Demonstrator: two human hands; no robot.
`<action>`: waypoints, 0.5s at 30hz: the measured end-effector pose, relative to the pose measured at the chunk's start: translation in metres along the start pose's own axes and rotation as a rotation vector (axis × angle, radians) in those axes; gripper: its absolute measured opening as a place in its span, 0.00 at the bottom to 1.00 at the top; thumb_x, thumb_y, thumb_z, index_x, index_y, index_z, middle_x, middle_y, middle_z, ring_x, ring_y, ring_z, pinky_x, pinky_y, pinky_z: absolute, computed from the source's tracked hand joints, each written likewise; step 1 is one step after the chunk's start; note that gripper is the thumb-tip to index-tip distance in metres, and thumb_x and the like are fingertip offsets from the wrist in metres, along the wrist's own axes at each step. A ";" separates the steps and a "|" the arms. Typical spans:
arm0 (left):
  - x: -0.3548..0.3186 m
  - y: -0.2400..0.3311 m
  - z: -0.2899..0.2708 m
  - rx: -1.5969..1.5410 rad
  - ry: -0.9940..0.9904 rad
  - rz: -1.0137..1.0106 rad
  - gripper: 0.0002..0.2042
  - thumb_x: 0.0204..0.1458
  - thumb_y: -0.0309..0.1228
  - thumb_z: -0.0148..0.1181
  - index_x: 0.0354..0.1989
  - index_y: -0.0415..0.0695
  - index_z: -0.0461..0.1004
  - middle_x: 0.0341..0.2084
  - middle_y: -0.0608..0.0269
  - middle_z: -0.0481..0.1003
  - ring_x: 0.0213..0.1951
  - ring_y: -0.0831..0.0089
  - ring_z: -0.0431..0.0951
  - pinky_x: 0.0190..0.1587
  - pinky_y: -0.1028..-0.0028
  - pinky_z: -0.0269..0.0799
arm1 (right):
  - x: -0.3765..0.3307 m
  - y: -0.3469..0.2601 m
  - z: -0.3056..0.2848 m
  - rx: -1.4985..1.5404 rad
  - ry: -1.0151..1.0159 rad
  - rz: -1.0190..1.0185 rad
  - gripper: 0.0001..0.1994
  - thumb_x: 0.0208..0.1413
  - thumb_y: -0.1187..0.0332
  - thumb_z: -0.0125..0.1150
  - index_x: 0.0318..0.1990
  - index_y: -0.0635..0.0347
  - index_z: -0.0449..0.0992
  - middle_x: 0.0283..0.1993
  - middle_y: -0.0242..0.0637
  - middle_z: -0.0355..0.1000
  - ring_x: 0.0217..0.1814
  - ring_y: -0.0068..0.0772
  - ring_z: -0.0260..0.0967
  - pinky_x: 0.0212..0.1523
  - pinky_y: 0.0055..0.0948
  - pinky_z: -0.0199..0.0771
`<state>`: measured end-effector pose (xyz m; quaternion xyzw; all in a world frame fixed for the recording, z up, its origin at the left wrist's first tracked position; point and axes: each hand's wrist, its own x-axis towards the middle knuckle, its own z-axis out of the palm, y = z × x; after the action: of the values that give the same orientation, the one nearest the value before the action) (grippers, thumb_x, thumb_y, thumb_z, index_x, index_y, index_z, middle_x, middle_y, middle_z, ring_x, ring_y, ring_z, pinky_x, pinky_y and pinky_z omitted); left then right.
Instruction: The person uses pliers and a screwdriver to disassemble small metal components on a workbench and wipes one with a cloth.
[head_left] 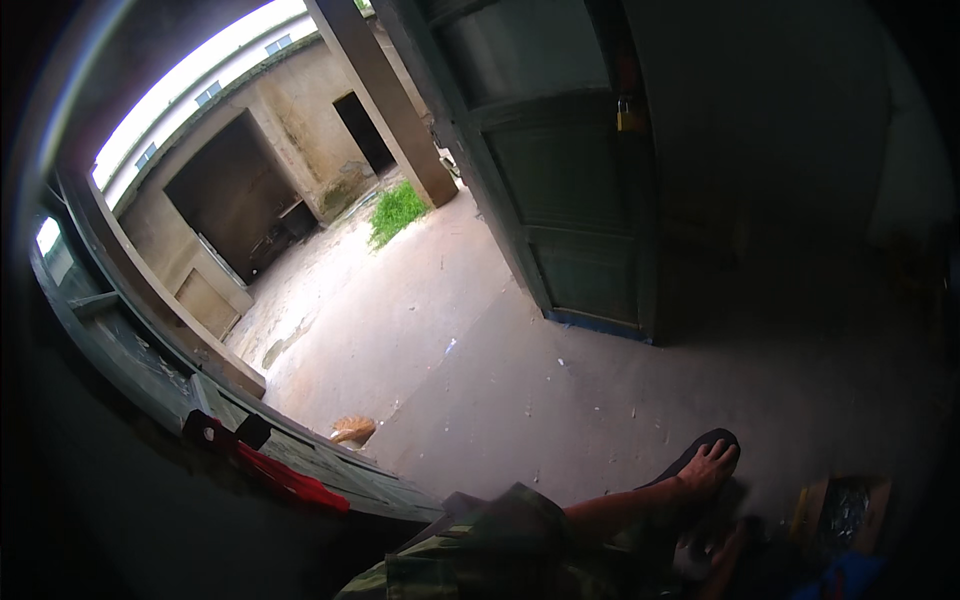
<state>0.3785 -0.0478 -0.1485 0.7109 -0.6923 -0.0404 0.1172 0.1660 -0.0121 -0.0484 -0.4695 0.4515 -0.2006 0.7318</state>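
Neither my left hand nor my right hand can be made out. My leg in camouflage shorts (490, 545) reaches across the lower edge, ending in a bare foot (708, 468) on a dark slipper (722, 437). Below the foot lies a dim, skin-toned shape (733, 555), too dark to tell whether it is a hand or the other foot. Close to it stands an open cardboard box (878, 510) with shiny small contents that I cannot make out. Something blue (850, 575) shows at the bottom right.
A dark green panelled door (560, 180) with a brass padlock (626, 116) stands open. Another door leaf at left carries a red strap (290, 480). Beyond the doorway are a concrete yard (400, 300), a pillar (385, 100), grass (397, 212) and a brown woven-looking object (353, 430).
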 end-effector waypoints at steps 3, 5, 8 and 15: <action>0.001 0.002 -0.022 0.010 -0.066 -0.024 0.27 0.55 0.36 0.57 0.65 0.42 0.71 0.69 0.48 0.59 0.67 0.47 0.60 0.57 0.56 0.67 | -0.022 -0.035 0.015 0.201 -0.070 0.054 0.19 0.71 0.45 0.43 0.46 0.52 0.59 0.44 0.35 0.62 0.47 0.34 0.64 0.52 0.36 0.69; 0.003 0.002 -0.022 -0.010 -0.077 -0.024 0.27 0.55 0.35 0.56 0.65 0.41 0.70 0.69 0.48 0.59 0.66 0.47 0.60 0.57 0.56 0.67 | -0.037 -0.057 0.025 0.302 -0.127 0.070 0.19 0.72 0.44 0.42 0.44 0.51 0.59 0.43 0.34 0.63 0.45 0.33 0.64 0.51 0.36 0.69; 0.005 -0.004 0.005 -0.059 -0.107 -0.006 0.30 0.55 0.35 0.57 0.68 0.42 0.67 0.68 0.49 0.59 0.66 0.45 0.60 0.55 0.53 0.69 | -0.058 -0.080 0.032 0.406 -0.210 0.084 0.19 0.73 0.44 0.40 0.41 0.49 0.60 0.40 0.32 0.63 0.44 0.32 0.63 0.50 0.36 0.69; 0.007 0.015 0.017 -0.041 -0.162 0.061 0.31 0.53 0.36 0.60 0.69 0.45 0.67 0.69 0.50 0.58 0.66 0.47 0.60 0.55 0.54 0.69 | -0.058 -0.078 0.016 0.472 0.090 0.098 0.17 0.74 0.49 0.45 0.46 0.53 0.70 0.38 0.27 0.61 0.39 0.24 0.59 0.41 0.26 0.64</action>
<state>0.3601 -0.0565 -0.1605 0.6814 -0.7197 -0.1085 0.0765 0.1600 0.0009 0.0490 -0.2538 0.4466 -0.2855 0.8091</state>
